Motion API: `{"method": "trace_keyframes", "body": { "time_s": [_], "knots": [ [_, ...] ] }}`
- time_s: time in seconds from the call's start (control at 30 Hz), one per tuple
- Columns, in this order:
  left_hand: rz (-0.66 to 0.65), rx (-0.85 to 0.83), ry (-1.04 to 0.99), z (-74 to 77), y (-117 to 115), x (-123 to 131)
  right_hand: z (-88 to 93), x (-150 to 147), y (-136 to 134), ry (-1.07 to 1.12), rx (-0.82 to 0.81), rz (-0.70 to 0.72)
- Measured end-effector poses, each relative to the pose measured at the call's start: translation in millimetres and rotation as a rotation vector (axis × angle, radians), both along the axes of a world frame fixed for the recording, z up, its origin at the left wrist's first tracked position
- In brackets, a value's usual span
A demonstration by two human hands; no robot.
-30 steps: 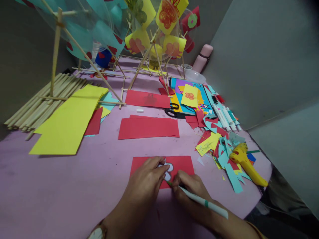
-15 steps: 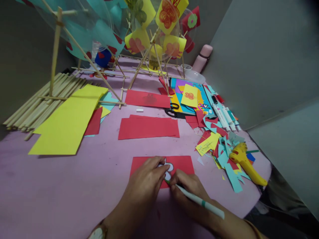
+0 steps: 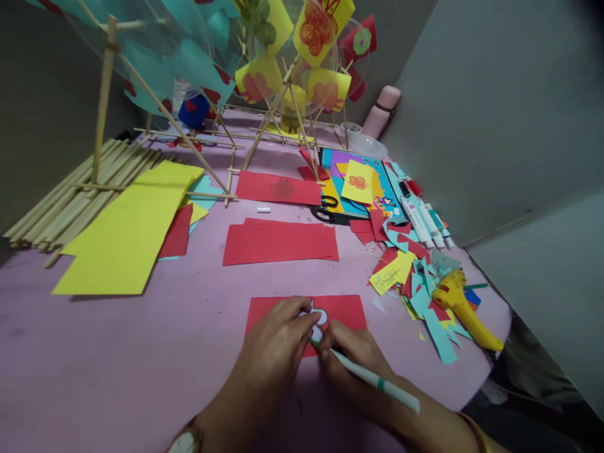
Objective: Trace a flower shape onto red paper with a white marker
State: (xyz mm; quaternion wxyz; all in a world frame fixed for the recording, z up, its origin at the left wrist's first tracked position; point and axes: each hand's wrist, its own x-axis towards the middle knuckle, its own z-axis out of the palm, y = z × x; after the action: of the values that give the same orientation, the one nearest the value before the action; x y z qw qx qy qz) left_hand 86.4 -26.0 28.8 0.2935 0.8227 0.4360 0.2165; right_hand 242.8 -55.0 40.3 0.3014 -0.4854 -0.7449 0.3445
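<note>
A white paper cutout (image 3: 321, 316) with rounded lobes and a dark outline lies on a red paper rectangle (image 3: 348, 309). My left hand (image 3: 279, 330) pins the cutout down, its fingers closed together over the left part and hiding it. In my right hand (image 3: 352, 352) is a white marker (image 3: 376, 379) with a green band, gripped like a pen. Its tip is at the cutout's lower edge, where a little green shows; the fingers mostly cover the tip. Beyond them lie more red paper rectangles (image 3: 280, 244).
Yellow sheets (image 3: 117, 233) and wooden sticks (image 3: 70, 195) lie left. Stick frames with paper-decorated wheels (image 3: 287, 78) stand behind. Right are scissors (image 3: 324, 211), markers (image 3: 422, 220), paper scraps (image 3: 436, 333), a yellow glue gun (image 3: 467, 311) and a pink bottle (image 3: 382, 112).
My right hand and the marker have shifted very slightly to the left along the cutout's lower edge. My left hand stays in place, and the view has moved slightly.
</note>
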Motion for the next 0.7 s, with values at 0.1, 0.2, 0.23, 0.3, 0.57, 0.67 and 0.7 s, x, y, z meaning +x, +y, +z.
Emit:
{"method": "trace_keyframes", "body": {
  "time_s": [0.1, 0.2, 0.23, 0.3, 0.57, 0.67, 0.7],
  "knots": [
    [0.001, -0.016, 0.003, 0.6, -1, 0, -1.0, 2, 0, 0.061, -0.047, -0.032],
    [0.016, -0.008, -0.006, 1.4, -2, -1, -6.2, 7, -3, 0.213, -0.17, -0.186],
    [0.015, 0.001, -0.013, 1.5, -2, -1, -8.9, 9, -5, 0.28, -0.21, -0.256],
    [0.011, 0.021, -0.029, 1.2, -2, -1, -14.1, 12, -7, 0.404, -0.26, -0.358],
    [0.047, 0.013, -0.156, 2.1, -4, -5, -13.6, 12, -7, 0.482, -0.219, -0.463],
    [0.143, 0.051, -0.219, 5.4, -6, -10, -10.2, 12, -3, 0.534, -0.215, -0.508],
    [0.169, 0.072, -0.227, 6.7, -6, -11, -9.2, 12, -2, 0.543, -0.207, -0.527]
  ]
}}
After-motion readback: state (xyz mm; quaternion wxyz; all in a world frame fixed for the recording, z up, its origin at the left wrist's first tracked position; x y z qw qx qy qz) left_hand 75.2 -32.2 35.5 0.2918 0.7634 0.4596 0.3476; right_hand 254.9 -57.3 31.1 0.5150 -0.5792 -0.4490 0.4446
